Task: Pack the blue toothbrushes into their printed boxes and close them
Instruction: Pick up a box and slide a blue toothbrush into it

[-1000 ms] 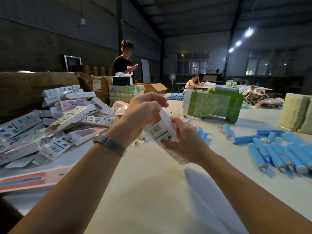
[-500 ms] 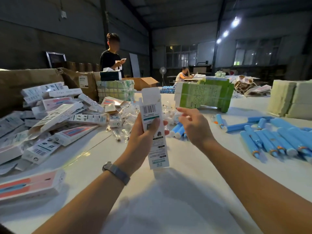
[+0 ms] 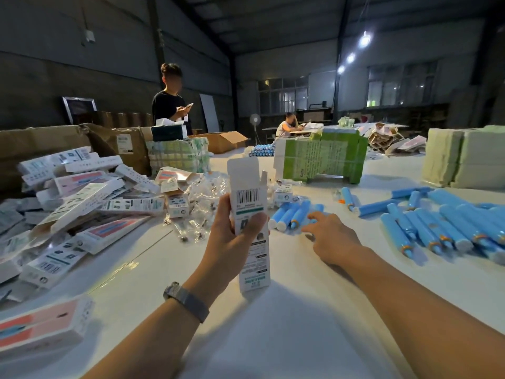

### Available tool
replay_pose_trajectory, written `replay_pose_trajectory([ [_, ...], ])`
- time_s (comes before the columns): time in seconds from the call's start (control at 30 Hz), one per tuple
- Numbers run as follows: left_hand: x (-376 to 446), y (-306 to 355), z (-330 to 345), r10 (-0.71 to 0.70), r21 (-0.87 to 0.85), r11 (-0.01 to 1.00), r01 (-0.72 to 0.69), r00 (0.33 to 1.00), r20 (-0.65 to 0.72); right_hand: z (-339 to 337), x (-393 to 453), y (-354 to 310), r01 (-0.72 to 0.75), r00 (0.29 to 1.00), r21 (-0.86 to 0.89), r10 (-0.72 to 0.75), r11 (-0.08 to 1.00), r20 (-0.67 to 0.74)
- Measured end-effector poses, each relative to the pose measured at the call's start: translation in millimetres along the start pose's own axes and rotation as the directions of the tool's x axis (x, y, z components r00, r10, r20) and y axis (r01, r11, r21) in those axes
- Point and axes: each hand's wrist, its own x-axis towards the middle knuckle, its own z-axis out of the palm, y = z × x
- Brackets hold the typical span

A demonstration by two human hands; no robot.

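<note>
White card makes up the printed box that the left hand grips upright above the tabletop, fingers curled round its middle from behind with the thumb at its left edge; the top flap stands open, and a barcode faces the camera just above the fingertips. The right hand reaches forward low over the tabletop with its fingers spread and relaxed, grasping nothing, the fingertips just beside a small cluster of blue toothbrushes lying to the right of the box. A larger heap of blue toothbrushes lies well to the right, their orange-ringed ends pointing toward the camera. On the left a loose pile of printed boxes spreads across the tabletop, and one pink-faced box lies alone near the bottom left corner. Clear plastic wrappers sit between that pile and the held box. Farther back stands a green carton block, with brown cardboard cartons at the far left. A grey watch band circles the left wrist. Across the tabletop, a standing person holds a phone; another person sits farther off.
</note>
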Motion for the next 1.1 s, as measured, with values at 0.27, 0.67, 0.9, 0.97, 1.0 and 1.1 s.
replay_pose_trajectory([
  [0.27,2,-3,-4,-0.013,0.007,1.0,0.013,0.999,0.033,-6,6,6,0.047,0.999,0.111,-0.044,0.993,-0.022],
  [0.67,-1,-2,-2,-0.015,-0.01,1.0,0.015,1.0,-0.012,-72,-7,-34,0.462,0.791,0.763,0.178,0.452,-0.585],
  [0.9,-3,-3,-6,-0.022,-0.068,0.997,0.023,1.0,0.023,-147,-45,-58,0.581,0.786,0.785,0.399,-0.215,-0.472],
  [0.97,-4,-3,-6,-0.025,-0.093,0.995,0.028,0.999,0.028,-157,-54,-64,0.582,0.797,0.748,0.407,-0.319,-0.446],
  [1.0,-4,-3,-5,-0.026,-0.099,0.995,0.028,0.999,0.026,-160,-57,-66,0.596,0.786,0.739,0.416,-0.314,-0.457],
  [1.1,-5,-3,-3,-0.003,-0.098,0.995,0.005,1.0,0.021,-164,-63,-74,0.667,0.704,0.732,0.438,-0.137,-0.559],
])
